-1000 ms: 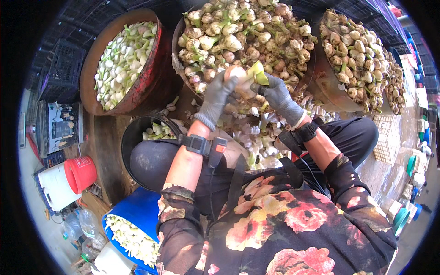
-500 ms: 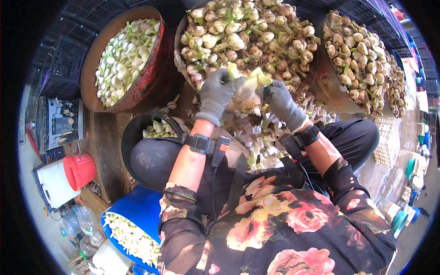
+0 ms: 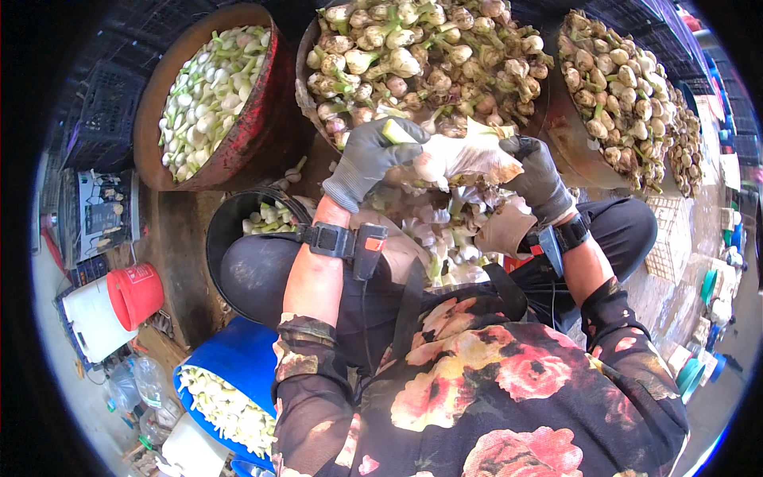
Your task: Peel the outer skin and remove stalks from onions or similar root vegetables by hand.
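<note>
Hands — two gloved: left hand (image 3: 373, 155) | right hand (image 3: 536, 175) — both grips closed on one garlic bulb (image 3: 465, 159)

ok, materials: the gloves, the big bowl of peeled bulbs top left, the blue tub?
Gloves, left hand and right hand: grey knit fabric, matte, likely coated on the palm; the weave is too small to confirm. Big bowl: probably metal, dull brown with a reddish worn outer wall and a thin rim. Blue tub: looks like moulded plastic, with a smooth, even, slightly glossy colour.
</note>
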A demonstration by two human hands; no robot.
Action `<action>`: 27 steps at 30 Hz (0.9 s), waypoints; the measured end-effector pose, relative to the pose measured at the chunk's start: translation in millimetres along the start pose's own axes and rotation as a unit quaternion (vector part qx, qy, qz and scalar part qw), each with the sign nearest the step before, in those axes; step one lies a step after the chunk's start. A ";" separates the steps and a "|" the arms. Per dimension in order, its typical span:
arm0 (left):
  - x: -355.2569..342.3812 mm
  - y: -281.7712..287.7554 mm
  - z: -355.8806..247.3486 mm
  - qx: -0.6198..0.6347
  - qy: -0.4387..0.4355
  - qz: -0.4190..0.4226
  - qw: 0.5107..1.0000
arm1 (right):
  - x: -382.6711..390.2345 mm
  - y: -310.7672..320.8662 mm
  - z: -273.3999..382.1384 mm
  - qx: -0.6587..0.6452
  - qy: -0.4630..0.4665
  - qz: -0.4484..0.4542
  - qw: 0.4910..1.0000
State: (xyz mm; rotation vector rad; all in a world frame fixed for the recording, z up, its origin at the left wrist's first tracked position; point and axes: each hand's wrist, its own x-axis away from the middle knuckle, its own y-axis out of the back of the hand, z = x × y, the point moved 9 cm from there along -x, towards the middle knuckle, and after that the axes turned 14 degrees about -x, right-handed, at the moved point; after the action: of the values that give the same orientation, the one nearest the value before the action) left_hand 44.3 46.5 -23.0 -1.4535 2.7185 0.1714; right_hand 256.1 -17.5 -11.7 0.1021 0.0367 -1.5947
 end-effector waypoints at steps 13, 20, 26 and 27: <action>10.8 50.2 63.5 0.518 0.086 -0.152 0.837 | 38.0 -3.1 -28.5 0.211 -0.234 0.197 0.928; 13.4 0.8 62.3 0.519 0.181 -0.091 0.830 | -30.1 -50.9 -29.3 0.066 -0.077 0.095 0.990; 8.8 -1.2 60.8 0.459 0.172 -0.111 0.865 | -31.9 -74.1 -27.6 -0.232 -0.240 0.018 0.942; 11.4 4.6 67.8 0.454 0.185 -0.147 0.859 | -32.0 -73.6 -14.7 -0.265 -0.219 0.026 0.939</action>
State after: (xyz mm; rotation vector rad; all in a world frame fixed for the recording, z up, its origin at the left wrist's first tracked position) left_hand 33.8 47.9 -91.1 -1.5878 2.1438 -1.3231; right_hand 184.0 17.6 -26.5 -0.6670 0.1133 -1.4735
